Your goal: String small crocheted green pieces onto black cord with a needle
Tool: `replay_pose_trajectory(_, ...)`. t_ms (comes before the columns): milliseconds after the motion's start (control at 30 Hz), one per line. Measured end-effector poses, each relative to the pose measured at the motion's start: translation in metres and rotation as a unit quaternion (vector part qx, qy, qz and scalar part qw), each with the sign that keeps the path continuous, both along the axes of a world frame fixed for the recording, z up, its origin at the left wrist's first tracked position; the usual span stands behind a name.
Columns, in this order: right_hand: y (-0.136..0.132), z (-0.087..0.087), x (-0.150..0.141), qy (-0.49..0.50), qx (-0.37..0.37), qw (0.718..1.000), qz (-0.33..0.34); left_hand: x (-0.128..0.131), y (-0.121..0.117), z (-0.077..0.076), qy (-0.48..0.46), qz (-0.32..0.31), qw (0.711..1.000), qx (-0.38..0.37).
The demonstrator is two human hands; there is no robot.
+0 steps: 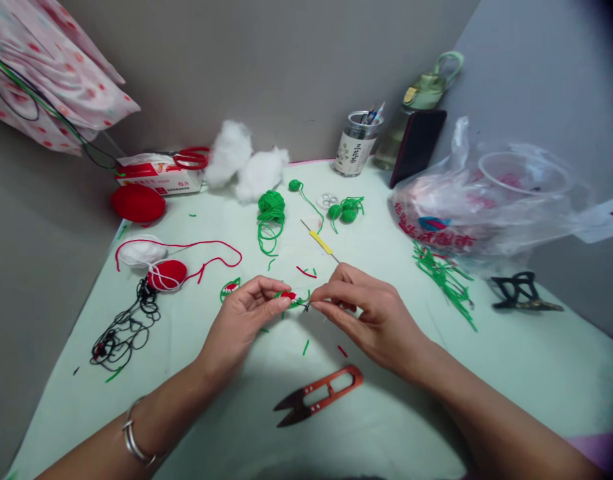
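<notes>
A small crocheted piece [288, 297] in red, white and green is pinched between the thumb and fingers of my left hand [249, 308]. Close beside it, my right hand [369, 312] pinches a thin dark strand of yarn [306, 307] at the piece's right end. What else those fingertips hold is too small to make out. A similar crocheted piece [230, 289] lies just left of my left hand. Beyond my right hand is a crochet hook [320, 242] with a yellow grip. Orange thread snips [319, 395] lie in front of both hands.
Green yarn [271, 208], white stuffing [259, 172] and small green crocheted balls [347, 211] are at the back. Red yarn [167, 275] and tangled black yarn [129, 327] lie left. Rightward are green yarn scraps [444, 280], a plastic bag [436, 207], a hair claw [524, 291] and a phone [417, 147].
</notes>
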State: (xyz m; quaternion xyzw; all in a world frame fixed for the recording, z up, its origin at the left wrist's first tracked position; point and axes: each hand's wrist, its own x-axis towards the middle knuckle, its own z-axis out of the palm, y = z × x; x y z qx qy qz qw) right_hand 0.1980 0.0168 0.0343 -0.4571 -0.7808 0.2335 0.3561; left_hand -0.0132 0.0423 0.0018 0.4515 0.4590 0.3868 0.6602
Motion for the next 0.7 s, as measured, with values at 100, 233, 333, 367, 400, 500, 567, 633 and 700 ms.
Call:
replay_pose_trajectory(100,-0.0004,-0.0005,-0.0007,-0.017,0.017,1.000,0.009,0.0002,-0.0004,0.0009,-0.007,0.004,1.000,-0.012)
replay_pose_trajectory(233,-0.0006,-0.0003,-0.0010,-0.043,0.022,0.999,0.012,0.0003,0.0000,0.0018,0.003,0.008,1.000,-0.009)
replay_pose_trajectory(333,-0.0010,0.0001,-0.0012,-0.043,0.019,0.999,0.013,0.0006,0.0010,0.0020,0.014,-0.002,1.000,-0.002)
replay_pose_trajectory(367,-0.0012,0.0002,-0.0013,-0.043,0.020,0.999,0.014,0.0006,0.0013,0.0020,0.017,-0.007,1.000,0.000)
replay_pose_trajectory(400,-0.0014,0.0002,-0.0015,-0.043,0.019,0.999,0.015,0.0006,0.0016,0.0020,0.019,-0.012,1.000,0.000)
replay_pose_trajectory(500,-0.0016,-0.0004,-0.0020,-0.045,0.017,0.999,0.016,0.0002,0.0020,0.0021,0.019,-0.027,0.999,-0.007)
replay_pose_trajectory(567,-0.0012,-0.0007,-0.0020,-0.045,0.017,0.999,0.016,-0.0004,0.0022,0.0022,0.017,-0.037,0.999,-0.014)
replay_pose_trajectory(633,-0.0006,-0.0003,-0.0012,-0.040,0.016,0.999,0.015,-0.0012,0.0026,0.0024,0.012,-0.044,0.999,-0.020)
replay_pose_trajectory(700,-0.0002,0.0012,0.0004,-0.036,0.007,0.999,0.014,-0.0018,0.0030,0.0026,0.005,-0.047,0.999,-0.027)
